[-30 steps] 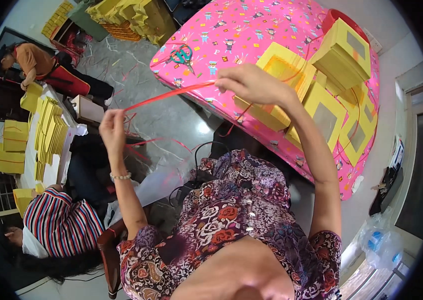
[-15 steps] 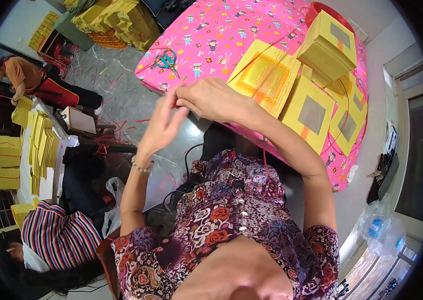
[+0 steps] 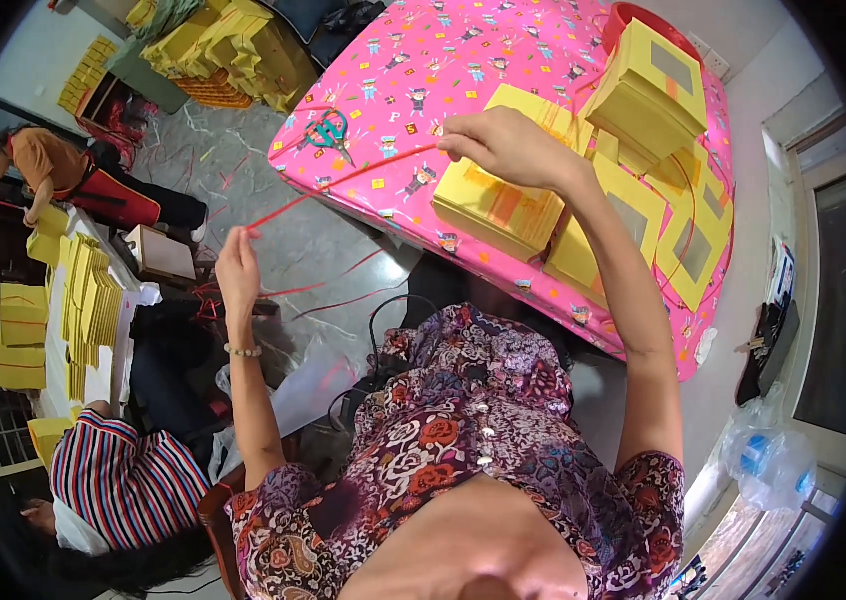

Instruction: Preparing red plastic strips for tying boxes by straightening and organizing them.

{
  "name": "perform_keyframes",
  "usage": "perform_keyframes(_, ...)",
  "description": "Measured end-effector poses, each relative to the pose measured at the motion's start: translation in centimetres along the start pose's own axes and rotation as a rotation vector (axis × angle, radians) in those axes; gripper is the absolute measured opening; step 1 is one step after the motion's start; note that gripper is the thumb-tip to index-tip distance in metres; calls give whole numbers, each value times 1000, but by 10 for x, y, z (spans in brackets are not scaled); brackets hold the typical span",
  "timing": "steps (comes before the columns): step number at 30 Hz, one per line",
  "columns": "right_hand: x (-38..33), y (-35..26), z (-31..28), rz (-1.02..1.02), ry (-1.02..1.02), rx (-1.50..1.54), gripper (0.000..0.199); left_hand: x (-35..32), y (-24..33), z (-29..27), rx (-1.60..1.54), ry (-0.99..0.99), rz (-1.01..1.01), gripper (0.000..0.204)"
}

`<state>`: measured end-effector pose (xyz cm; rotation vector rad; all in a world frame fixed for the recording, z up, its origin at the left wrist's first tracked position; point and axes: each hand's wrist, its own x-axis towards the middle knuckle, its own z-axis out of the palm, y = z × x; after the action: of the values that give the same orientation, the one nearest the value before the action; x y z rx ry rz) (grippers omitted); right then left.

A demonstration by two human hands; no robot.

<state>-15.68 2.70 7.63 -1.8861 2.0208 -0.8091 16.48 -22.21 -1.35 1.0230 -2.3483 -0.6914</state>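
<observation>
Two-handed, pinching red ribbon (image 3: 363, 173) left of centre in frame between fingers (image 3: 246, 236) of left hand (image 3: 236, 268) and right hand (image 3: 508, 148), well apart, likely to keep it taut. Upper right: yellow paper stack (image 3: 498, 230) on pink-covered bench (image 3: 423, 75), probably for easy reach.

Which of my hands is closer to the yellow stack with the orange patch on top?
Right. Your right hand overlaps the yellow stack in view; your left hand is well to its left, past the edge of the pink table.
</observation>
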Motion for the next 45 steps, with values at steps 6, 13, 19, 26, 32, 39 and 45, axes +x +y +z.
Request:
perform_keyframes(6, 8, -33, 37, -19, -29, -100, 26, -9, 79, 26, 138, 15, 445, 46)
perform_keyframes(13, 10, -54, 57, -92, -6, -49, 24, -16, 160, 47, 62, -137, 633, 54)
perform_keyframes(19, -6, -35, 44, -47, -67, -16, 23, -25, 138, 48, -151, -435, 447, 22)
perform_keyframes(26, -32, 13, 6, 76, 64, -46, 23, -19, 96, 25, -137, -474, 178, 22)
perform_keyframes(32, -17, -15, 29, -55, 103, -115, 17, -12, 119, 58, 44, -233, 622, 27)
perform_keyframes(39, -11, -39, 34, -109, 153, -64, 16, 8, 174, 69, -199, -527, 574, 26)
perform_keyframes(45, -22, -16, 18, -68, 288, -88, 18, 4, 177, 71, -196, -372, 469, 25)
